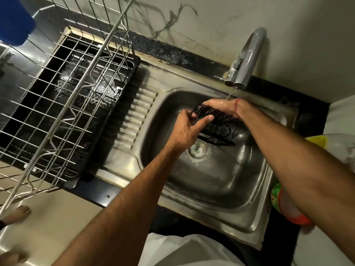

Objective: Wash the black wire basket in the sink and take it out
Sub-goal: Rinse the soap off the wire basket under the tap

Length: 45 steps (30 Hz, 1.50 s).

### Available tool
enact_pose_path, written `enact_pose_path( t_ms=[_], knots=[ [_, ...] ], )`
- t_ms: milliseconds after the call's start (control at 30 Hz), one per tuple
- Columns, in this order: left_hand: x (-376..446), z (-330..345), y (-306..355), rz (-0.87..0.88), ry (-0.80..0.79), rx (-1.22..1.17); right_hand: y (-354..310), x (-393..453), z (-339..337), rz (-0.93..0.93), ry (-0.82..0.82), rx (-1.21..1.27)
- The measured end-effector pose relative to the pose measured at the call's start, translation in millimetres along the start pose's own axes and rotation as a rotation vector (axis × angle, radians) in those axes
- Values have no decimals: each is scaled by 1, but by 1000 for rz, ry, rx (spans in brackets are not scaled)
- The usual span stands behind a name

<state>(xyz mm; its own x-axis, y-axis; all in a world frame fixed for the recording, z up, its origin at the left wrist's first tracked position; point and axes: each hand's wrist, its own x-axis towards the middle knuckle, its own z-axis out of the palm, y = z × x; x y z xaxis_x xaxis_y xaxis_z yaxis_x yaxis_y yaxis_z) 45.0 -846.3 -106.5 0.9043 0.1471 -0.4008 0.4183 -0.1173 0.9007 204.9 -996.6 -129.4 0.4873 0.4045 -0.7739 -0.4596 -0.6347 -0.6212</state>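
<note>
The black wire basket (pixel 221 127) hangs tilted over the steel sink (pixel 221 189), above the drain (pixel 197 148). My left hand (pixel 187 129) grips its near left end, thumb laid across the wires. My right hand (pixel 221 106) lies along the basket's top far edge, wet, its fingers partly hidden behind the wires. A thin stream of water runs from the tap (pixel 244 60) onto my right hand.
A steel dish rack (pixel 76 93) over a black drip tray (pixel 99 150) fills the left counter beside the ribbed drainboard (pixel 134 120). A green and orange container (pixel 286 206) and a yellow-capped bottle (pixel 317 141) stand at the sink's right.
</note>
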Motion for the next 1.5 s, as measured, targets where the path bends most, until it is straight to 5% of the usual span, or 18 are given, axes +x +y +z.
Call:
enact_pose_path(
  t_ms=[133,400,600,767,967,1133,1333,1500],
  knots=[
    [6,0,6,11,6,-11,-35,-42,11,-119,-75,-119],
    [36,18,24,-44,-87,212,34,-68,52,-490,848,-503],
    [60,56,45,-40,-123,471,65,-77,12,-512,730,-441],
    [78,79,18,-78,-290,419,80,-80,13,-425,719,10],
    [76,38,-41,-74,-22,446,94,-76,10,-430,745,183],
    [80,14,-57,-181,143,174,94,-67,19,-354,759,211],
    [84,-20,-70,-328,112,-90,101,-42,25,-373,746,335],
    [82,-23,-81,-350,154,-18,110,-24,35,-252,833,427]
  ],
)
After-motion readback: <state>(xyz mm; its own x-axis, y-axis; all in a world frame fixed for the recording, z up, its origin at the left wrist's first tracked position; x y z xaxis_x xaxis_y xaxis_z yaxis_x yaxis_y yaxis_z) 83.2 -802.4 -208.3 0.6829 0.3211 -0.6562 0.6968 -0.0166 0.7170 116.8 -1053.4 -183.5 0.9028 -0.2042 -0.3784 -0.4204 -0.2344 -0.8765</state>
